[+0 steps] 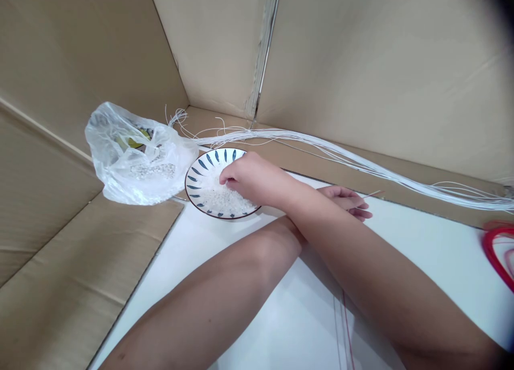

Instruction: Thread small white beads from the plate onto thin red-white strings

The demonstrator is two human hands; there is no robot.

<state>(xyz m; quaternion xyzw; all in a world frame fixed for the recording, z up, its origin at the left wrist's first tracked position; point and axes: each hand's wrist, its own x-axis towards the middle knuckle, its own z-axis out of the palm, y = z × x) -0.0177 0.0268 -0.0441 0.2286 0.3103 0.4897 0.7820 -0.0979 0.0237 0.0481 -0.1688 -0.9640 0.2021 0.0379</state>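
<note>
My forearms cross, the right one over the left. My right hand [251, 178] reaches into a white plate [193, 188] with blue dashes and a brown rim. Its fingers are pinched together at the tiny white beads [227, 199] lying there; whatever is between the fingertips is hidden. To the right, partly covered by my right forearm, my left hand [353, 203] has its fingers curled about a thin cord [375, 193] whose end sticks out. Thin red and white cords [346, 327] run down the white table from beneath my arms.
Left of the plate sits a clear plastic bag [140, 161] with white beads inside. A long bundle of white cords [321, 145] stretches along the back by the cardboard walls [381, 65]. A red cord coil [492, 247] lies at the right edge of the white table [417, 231].
</note>
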